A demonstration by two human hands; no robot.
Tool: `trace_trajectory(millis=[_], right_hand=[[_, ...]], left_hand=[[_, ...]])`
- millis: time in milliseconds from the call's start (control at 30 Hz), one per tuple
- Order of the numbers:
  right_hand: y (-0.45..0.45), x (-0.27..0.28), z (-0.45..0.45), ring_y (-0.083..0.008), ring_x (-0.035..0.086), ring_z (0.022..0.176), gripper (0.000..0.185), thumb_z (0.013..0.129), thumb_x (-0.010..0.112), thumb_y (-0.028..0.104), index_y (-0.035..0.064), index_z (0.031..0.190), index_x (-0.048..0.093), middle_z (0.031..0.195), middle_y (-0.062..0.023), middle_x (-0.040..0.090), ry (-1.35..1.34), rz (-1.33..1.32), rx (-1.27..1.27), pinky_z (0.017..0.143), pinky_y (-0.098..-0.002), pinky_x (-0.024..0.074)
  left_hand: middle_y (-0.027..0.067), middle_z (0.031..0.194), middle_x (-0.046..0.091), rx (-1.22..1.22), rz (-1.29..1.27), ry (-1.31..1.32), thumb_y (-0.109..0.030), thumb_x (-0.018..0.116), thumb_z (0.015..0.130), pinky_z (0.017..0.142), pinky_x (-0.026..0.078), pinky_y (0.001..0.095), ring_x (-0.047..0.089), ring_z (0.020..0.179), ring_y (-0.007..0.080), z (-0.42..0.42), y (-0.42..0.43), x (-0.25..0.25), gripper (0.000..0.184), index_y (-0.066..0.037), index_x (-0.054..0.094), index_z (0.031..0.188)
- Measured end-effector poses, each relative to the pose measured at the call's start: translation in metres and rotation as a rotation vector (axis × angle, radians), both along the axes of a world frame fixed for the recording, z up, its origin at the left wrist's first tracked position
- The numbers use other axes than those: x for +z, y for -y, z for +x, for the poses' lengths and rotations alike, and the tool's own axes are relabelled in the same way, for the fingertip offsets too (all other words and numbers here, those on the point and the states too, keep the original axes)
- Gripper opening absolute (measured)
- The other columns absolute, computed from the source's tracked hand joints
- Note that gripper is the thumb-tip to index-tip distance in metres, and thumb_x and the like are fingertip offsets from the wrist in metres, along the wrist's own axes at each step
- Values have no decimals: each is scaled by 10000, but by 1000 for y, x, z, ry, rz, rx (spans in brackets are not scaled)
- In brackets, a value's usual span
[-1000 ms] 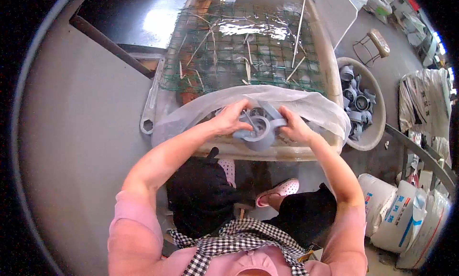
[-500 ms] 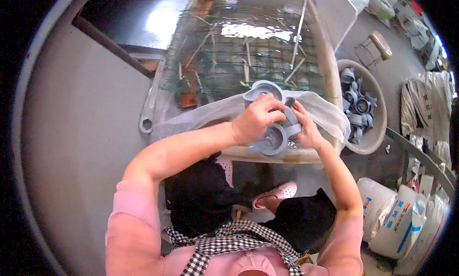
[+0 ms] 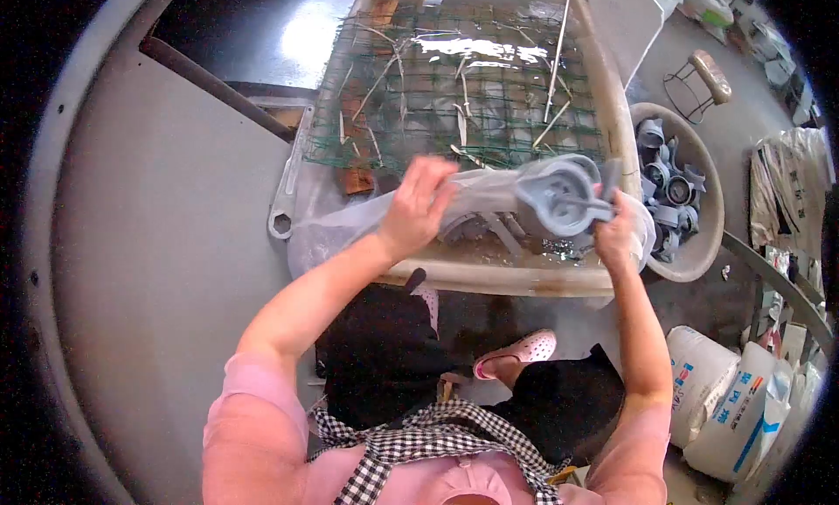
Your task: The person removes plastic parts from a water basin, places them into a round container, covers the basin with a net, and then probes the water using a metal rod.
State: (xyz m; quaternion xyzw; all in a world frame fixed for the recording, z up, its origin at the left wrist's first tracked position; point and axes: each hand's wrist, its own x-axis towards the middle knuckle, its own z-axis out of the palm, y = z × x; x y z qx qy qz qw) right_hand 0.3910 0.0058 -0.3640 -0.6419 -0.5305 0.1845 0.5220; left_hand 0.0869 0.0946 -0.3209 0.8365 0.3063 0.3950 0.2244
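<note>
Held in my right hand (image 3: 615, 232) is a grey plastic part (image 3: 559, 197), with a round cup-like body, a pointed lip and a handle-like arm. My fingers close round the arm at its right side. It is over the near right end of a water-filled tub (image 3: 489, 280). My left hand (image 3: 418, 203), a little blurred, is left of it above white netting (image 3: 350, 223), fingers loosely apart and holding nothing. More grey pieces (image 3: 498, 231) lie in the water between the hands, partly hidden by the netting.
Green mesh (image 3: 411, 94) with pale strips covers the far part of the tub. On the right stands a round basin (image 3: 710, 229) of grey parts (image 3: 678, 190). White sacks (image 3: 725, 417) and a stool (image 3: 712, 76) are farther right. A wrench-shaped bar (image 3: 284, 199) lies along the left edge.
My left hand has come off the grey parts and moved left. My right hand has shifted right with one part. The other pieces are now lower, in the water.
</note>
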Motion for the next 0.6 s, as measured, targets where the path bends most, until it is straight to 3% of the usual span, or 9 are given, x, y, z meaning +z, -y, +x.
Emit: trace_trajectory(millis=[167,200,267,333,367,400,433,533,600], right_hand=[[-14,23,49,-117,527,795,227,794,514,-20,13,1014,561,907,-44,582,-90,-89,-152,729,-243,424],[-20,34,53,-118,536,789,180,790,521,-4,3,964,569,892,-49,579,-319,-107,-238,715,-237,423],[-30,38,85,-126,542,755,151,807,525,58,-12,928,581,865,-62,589,-173,-112,-202,688,-247,423],[-43,52,92,-137,537,712,174,818,539,138,-16,883,587,800,-61,595,-485,-43,-216,669,-269,417],[-45,65,91,-137,548,669,225,812,574,207,-3,885,606,747,-59,624,-416,-54,-313,649,-274,417],[-49,68,101,-140,546,645,227,805,585,205,-2,893,613,749,-71,630,-473,-36,-326,636,-270,411],[-51,74,107,-148,551,646,234,801,588,207,-3,901,617,754,-70,634,-515,-44,-373,629,-273,411],[-63,65,168,-176,572,761,256,804,596,225,-2,912,640,874,-80,642,-360,-210,-468,691,-281,411],[-79,42,224,-192,585,755,289,799,638,233,-29,921,623,895,-92,640,-754,21,-565,672,-298,429]], left_hand=[[198,906,618,52,-585,-890,-203,495,864,748,466,444,586,868,402,-92,12,-141,249,13,578,957],[198,906,618,52,-586,-884,-203,495,864,748,466,444,586,868,402,-97,11,-162,249,13,578,957],[207,962,618,202,-526,-1197,-229,519,842,756,480,445,588,880,421,-103,11,-192,328,26,554,1045],[221,1000,605,191,-589,-1296,-254,539,827,794,466,455,575,918,423,-98,0,-177,409,40,503,1110],[235,1037,592,181,-638,-1390,-279,559,813,832,452,464,562,956,425,-92,-9,-166,503,53,452,1176],[235,1037,592,176,-634,-1391,-279,559,813,832,452,464,562,956,425,-86,-10,-155,503,53,452,1176],[220,1039,587,351,-232,-1297,-283,562,809,874,421,477,547,980,412,-81,-8,-145,509,44,449,1182],[185,952,572,735,308,-1050,-307,571,787,907,375,476,512,975,377,-98,-22,-194,402,-3,545,1049],[186,895,560,767,-119,-831,-319,587,761,814,404,473,528,907,363,-117,-34,-215,370,-12,566,967]])
